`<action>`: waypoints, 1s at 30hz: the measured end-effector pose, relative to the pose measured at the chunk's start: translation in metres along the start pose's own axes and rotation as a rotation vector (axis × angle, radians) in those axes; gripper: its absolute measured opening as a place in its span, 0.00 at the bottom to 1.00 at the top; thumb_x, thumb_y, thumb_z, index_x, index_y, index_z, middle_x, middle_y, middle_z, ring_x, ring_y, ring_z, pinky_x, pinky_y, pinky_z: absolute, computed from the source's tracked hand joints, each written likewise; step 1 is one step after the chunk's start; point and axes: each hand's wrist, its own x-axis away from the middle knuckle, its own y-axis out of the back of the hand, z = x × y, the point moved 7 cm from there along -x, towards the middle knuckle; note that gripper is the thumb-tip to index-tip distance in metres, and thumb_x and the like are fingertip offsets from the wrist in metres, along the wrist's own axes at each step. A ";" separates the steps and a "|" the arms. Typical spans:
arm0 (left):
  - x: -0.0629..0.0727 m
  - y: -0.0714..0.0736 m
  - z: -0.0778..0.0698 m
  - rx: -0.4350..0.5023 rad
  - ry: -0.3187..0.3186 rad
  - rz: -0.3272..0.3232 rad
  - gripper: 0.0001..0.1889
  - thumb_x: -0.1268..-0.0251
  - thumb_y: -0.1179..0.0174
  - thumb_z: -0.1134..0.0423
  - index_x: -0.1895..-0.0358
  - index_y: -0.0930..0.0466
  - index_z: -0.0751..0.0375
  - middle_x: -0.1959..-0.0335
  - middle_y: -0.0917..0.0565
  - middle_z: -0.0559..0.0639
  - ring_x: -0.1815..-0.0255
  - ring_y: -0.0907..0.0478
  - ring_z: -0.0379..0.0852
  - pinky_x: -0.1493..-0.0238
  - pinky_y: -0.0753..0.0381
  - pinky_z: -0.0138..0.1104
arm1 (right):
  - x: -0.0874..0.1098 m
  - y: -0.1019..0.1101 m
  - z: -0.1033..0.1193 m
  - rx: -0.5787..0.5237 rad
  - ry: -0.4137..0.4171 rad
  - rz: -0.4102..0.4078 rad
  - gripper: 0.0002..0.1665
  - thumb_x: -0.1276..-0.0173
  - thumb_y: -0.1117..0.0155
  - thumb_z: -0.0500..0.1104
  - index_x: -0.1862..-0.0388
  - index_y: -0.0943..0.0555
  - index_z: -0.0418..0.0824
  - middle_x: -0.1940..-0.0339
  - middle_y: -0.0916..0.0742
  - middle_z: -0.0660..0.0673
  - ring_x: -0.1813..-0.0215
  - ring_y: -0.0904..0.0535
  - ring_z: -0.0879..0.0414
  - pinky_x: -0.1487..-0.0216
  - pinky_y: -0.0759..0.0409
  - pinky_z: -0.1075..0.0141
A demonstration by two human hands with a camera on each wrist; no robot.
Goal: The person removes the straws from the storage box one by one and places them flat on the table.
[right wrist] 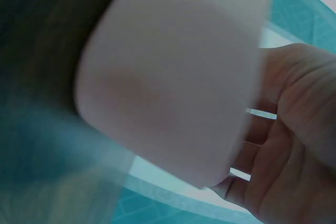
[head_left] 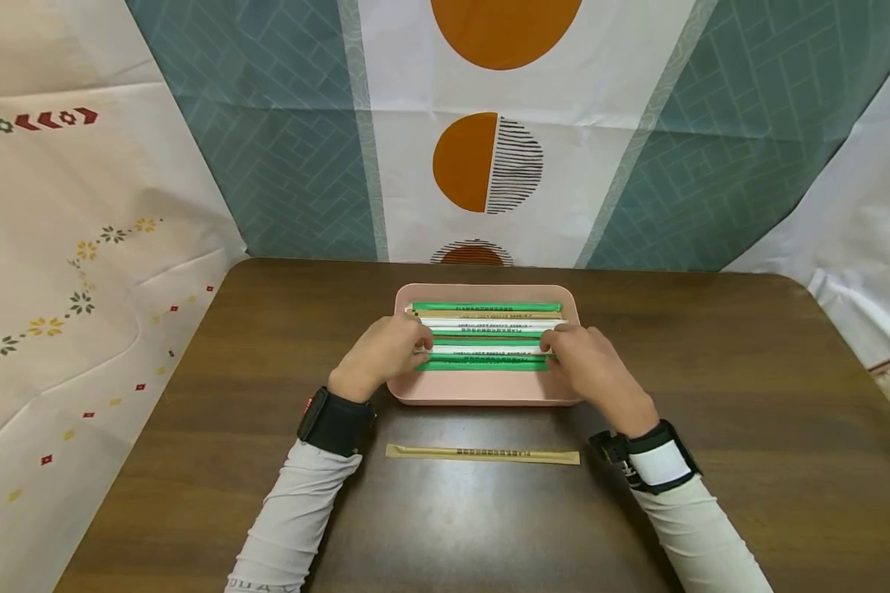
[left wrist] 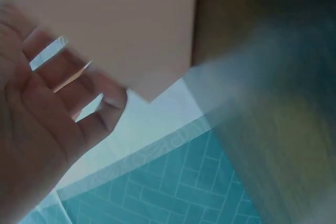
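Note:
Wrapped drinking straws (head_left: 489, 333), green, white and tan with printed lettering, lie side by side in a shallow pink tray (head_left: 482, 390). My left hand (head_left: 381, 352) reaches over the tray's left side, its curled thumb and fingers pinching at the straws' left ends. Across from it, my right hand (head_left: 592, 367) pinches at the right ends the same way. Exactly which straw is between the fingertips is hard to tell. Both wrist views show the tray's outer wall, which hides the fingertips. One tan wrapped straw (head_left: 482, 454) lies on the table in front of the tray.
The brown wooden table (head_left: 734, 395) extends to both sides of the tray. Behind its far edge hangs a patterned cloth (head_left: 289, 148) with orange circles. Pale printed cloths (head_left: 67, 247) hang at the left and right. Each wrist wears a black strap (head_left: 335, 422).

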 end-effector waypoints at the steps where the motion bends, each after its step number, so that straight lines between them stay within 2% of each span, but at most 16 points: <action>1: -0.002 -0.003 -0.001 -0.011 -0.013 -0.002 0.01 0.42 0.33 0.67 0.67 0.14 0.60 0.70 0.15 0.47 0.69 0.20 0.45 0.65 0.21 0.38 | -0.001 -0.003 -0.002 0.009 -0.008 0.012 0.09 0.44 0.32 0.28 0.64 0.17 0.34 0.67 0.15 0.41 0.74 0.26 0.55 0.76 0.31 0.65; 4: -0.005 -0.009 -0.002 -0.042 -0.036 -0.024 0.02 0.44 0.31 0.67 0.67 0.13 0.59 0.69 0.15 0.46 0.68 0.20 0.45 0.65 0.21 0.37 | -0.005 -0.012 -0.006 0.027 -0.030 0.039 0.06 0.44 0.30 0.30 0.67 0.16 0.36 0.70 0.15 0.43 0.72 0.26 0.55 0.75 0.33 0.65; 8: -0.007 -0.009 -0.003 -0.050 -0.049 -0.052 0.03 0.46 0.31 0.71 0.71 0.14 0.58 0.74 0.17 0.44 0.71 0.24 0.43 0.67 0.23 0.36 | -0.007 -0.016 -0.010 0.029 -0.038 0.035 0.04 0.44 0.30 0.31 0.73 0.17 0.38 0.75 0.19 0.46 0.73 0.30 0.55 0.76 0.37 0.65; 12: -0.007 -0.008 -0.006 -0.043 -0.071 -0.070 0.08 0.50 0.36 0.76 0.77 0.19 0.60 0.80 0.25 0.43 0.75 0.33 0.41 0.62 0.27 0.38 | -0.008 -0.016 -0.010 0.034 -0.021 0.019 0.05 0.44 0.30 0.31 0.74 0.17 0.38 0.77 0.19 0.47 0.74 0.32 0.56 0.77 0.38 0.65; 16: -0.006 -0.010 -0.008 -0.041 -0.069 -0.061 0.12 0.53 0.39 0.80 0.80 0.26 0.58 0.83 0.33 0.43 0.76 0.38 0.42 0.67 0.32 0.37 | -0.007 -0.016 -0.009 0.033 -0.004 0.012 0.09 0.45 0.31 0.30 0.77 0.21 0.40 0.78 0.23 0.48 0.74 0.32 0.56 0.76 0.39 0.64; 20: -0.005 -0.013 -0.007 -0.059 -0.037 -0.046 0.13 0.52 0.36 0.77 0.81 0.26 0.55 0.81 0.31 0.43 0.75 0.37 0.41 0.75 0.36 0.33 | -0.005 -0.017 -0.008 0.027 0.009 0.009 0.14 0.45 0.33 0.30 0.80 0.26 0.43 0.80 0.27 0.50 0.74 0.33 0.56 0.73 0.39 0.62; 25: -0.003 -0.012 -0.005 -0.056 -0.021 -0.034 0.13 0.51 0.35 0.75 0.82 0.26 0.54 0.81 0.31 0.43 0.75 0.38 0.41 0.75 0.38 0.32 | -0.004 -0.017 -0.008 0.012 0.019 0.004 0.11 0.45 0.32 0.29 0.78 0.24 0.42 0.79 0.25 0.50 0.73 0.30 0.55 0.72 0.36 0.61; 30: 0.003 0.004 -0.013 -0.046 -0.025 -0.040 0.13 0.48 0.31 0.71 0.82 0.25 0.56 0.80 0.30 0.44 0.75 0.35 0.41 0.73 0.34 0.32 | 0.001 -0.002 -0.004 -0.007 0.025 0.003 0.08 0.45 0.31 0.28 0.70 0.20 0.37 0.73 0.21 0.46 0.73 0.28 0.55 0.71 0.30 0.62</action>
